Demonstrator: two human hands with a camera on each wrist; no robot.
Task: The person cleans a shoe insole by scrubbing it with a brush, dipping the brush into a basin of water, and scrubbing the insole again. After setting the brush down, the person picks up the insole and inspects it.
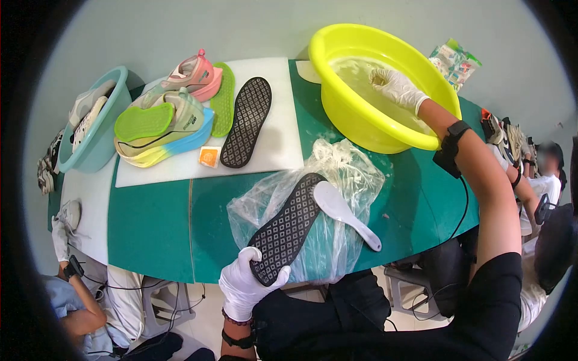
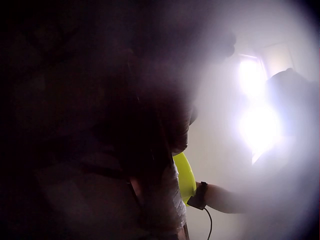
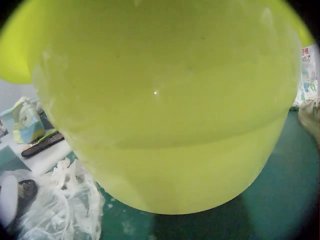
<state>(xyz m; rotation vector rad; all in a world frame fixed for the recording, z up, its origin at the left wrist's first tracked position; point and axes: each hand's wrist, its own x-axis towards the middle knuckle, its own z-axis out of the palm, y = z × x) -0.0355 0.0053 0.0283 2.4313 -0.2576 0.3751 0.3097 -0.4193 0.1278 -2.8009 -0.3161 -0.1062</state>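
My gloved left hand [image 1: 247, 286] grips one end of a black insole [image 1: 288, 224] with a pale diamond grid, thumb along one edge. The insole slants over a crumpled clear plastic bag [image 1: 328, 262]. Across its far end lies a white paddle-shaped tool with a handle [image 1: 340, 210], its underside hidden. My gloved right hand [image 1: 400, 89] reaches into a yellow basin [image 1: 361, 129] of cloudy water, fingertips at the water; I cannot tell whether it holds anything. That basin's outer wall [image 3: 170, 175] fills most of the right wrist view. The left wrist view is mostly dark.
A white board [image 1: 277, 138] bears a second black insole [image 1: 247, 120], green insoles [image 1: 223, 99], colourful shoes [image 1: 192, 114] and an orange-white packet [image 1: 209, 157]. A blue basin [image 1: 96, 150] with shoes stands left. Behind the yellow basin is a printed bag [image 1: 454, 63]. People sit at both sides.
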